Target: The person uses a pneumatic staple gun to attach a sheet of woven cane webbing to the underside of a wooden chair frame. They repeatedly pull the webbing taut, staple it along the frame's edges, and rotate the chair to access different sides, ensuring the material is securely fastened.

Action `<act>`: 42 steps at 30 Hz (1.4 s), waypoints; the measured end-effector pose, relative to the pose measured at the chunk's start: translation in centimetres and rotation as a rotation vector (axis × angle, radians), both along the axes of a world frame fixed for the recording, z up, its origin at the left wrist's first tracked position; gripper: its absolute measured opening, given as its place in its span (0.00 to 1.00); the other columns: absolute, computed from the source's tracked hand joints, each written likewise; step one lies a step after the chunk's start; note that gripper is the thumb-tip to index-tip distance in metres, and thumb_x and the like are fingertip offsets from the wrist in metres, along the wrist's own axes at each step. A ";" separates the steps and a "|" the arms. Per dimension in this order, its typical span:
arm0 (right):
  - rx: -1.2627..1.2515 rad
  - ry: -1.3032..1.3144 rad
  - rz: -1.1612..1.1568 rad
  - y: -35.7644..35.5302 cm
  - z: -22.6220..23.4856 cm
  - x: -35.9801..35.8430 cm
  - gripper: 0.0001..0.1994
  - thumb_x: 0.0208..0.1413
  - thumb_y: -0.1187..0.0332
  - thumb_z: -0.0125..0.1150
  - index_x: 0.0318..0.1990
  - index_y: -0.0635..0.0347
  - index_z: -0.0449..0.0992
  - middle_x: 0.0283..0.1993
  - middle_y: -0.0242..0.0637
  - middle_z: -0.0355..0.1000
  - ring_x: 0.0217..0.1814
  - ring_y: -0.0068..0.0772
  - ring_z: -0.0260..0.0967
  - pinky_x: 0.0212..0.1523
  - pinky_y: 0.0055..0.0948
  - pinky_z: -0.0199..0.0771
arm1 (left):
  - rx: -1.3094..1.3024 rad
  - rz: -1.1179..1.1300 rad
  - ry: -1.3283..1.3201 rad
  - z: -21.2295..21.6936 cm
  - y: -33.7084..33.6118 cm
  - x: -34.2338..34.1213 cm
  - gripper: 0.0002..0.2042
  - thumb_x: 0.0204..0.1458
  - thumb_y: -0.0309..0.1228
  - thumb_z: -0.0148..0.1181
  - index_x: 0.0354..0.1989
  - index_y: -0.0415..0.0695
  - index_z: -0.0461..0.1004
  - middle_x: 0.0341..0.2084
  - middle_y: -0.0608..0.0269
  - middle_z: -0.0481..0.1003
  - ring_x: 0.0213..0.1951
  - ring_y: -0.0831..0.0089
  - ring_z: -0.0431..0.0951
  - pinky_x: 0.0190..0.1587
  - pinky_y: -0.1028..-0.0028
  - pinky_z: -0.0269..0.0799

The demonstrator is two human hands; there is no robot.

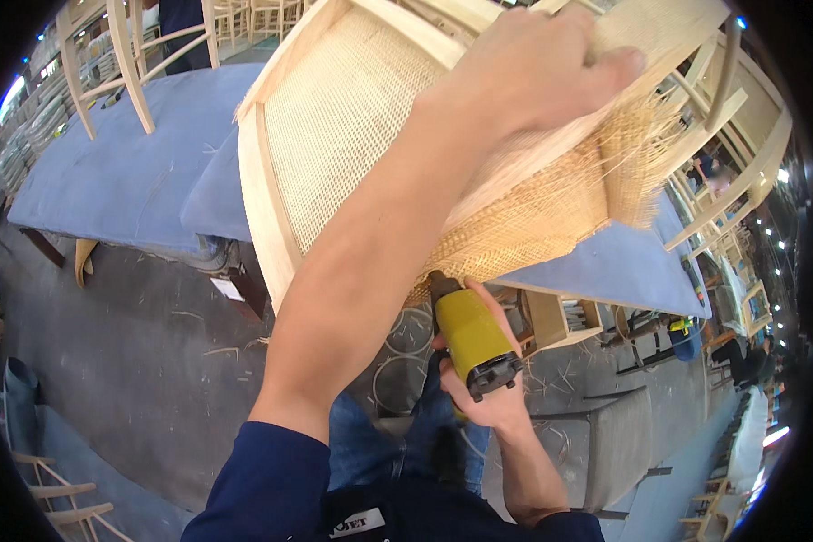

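A pale wooden chair [273,181] with woven cane webbing [348,108] is tipped up in front of me. Loose woven cane [551,217] hangs along its near side, with frayed strands at the right. My left arm reaches across the frame, and my left hand [533,72] grips its upper part, thumb apart to the right; the fingertips are partly hidden. In my right hand [488,384], below the chair, is a yellow staple gun [472,332] with a black end cap. Its dark nose points up at the lower cane edge; whether it touches cannot be told.
Blue padded tables [122,194] stand behind the chair, with wooden chair legs [126,68] on the left one. An open wooden box [565,318] is under the right table. A grey padded seat [619,443] stands at lower right. Cane scraps litter the dark floor [154,334].
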State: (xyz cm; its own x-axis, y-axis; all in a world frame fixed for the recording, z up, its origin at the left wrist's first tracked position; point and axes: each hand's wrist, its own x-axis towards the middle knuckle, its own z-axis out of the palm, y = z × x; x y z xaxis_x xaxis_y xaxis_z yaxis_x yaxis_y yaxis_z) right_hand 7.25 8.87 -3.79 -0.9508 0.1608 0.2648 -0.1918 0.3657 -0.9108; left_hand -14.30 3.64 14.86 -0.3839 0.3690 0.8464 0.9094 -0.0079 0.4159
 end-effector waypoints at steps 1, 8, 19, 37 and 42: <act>-0.063 0.012 0.024 -0.3 0.1 0.0 0.43 0.44 0.75 0.62 0.73 0.68 0.56 0.50 0.44 0.78 0.54 0.36 0.76 0.62 0.34 0.71 | 0.039 0.027 0.001 0.0 -0.1 0.3 0.36 0.61 0.57 0.50 0.50 0.26 0.76 0.36 0.36 0.82 0.45 0.43 0.82 0.54 0.57 0.77; 0.155 0.094 0.042 -0.4 -0.2 -1.4 0.44 0.42 0.77 0.58 0.73 0.71 0.54 0.45 0.42 0.79 0.48 0.31 0.77 0.52 0.27 0.76 | -0.043 0.072 0.019 -0.1 0.2 -0.7 0.35 0.61 0.57 0.51 0.52 0.28 0.76 0.38 0.35 0.82 0.47 0.44 0.83 0.55 0.57 0.77; 0.062 0.089 0.063 -1.3 -0.5 -0.6 0.45 0.44 0.76 0.64 0.75 0.66 0.55 0.49 0.43 0.79 0.49 0.32 0.78 0.55 0.30 0.75 | -0.069 0.080 0.004 0.5 -0.4 0.1 0.35 0.63 0.56 0.48 0.51 0.26 0.75 0.37 0.36 0.82 0.46 0.43 0.82 0.56 0.56 0.76; 0.270 0.066 -0.046 -2.0 -1.2 -1.5 0.40 0.41 0.82 0.56 0.70 0.69 0.61 0.43 0.40 0.76 0.42 0.28 0.77 0.48 0.25 0.76 | -0.140 -0.352 -0.036 0.0 -5.2 0.5 0.30 0.72 0.46 0.40 0.51 0.22 0.70 0.36 0.32 0.79 0.40 0.51 0.82 0.43 0.60 0.78; 0.117 0.071 0.032 -1.8 -1.8 -1.5 0.42 0.46 0.79 0.59 0.74 0.67 0.54 0.41 0.36 0.76 0.42 0.27 0.76 0.47 0.26 0.76 | -0.108 -0.168 0.010 0.5 -3.2 1.1 0.30 0.70 0.48 0.42 0.50 0.24 0.70 0.42 0.31 0.78 0.48 0.44 0.80 0.50 0.55 0.76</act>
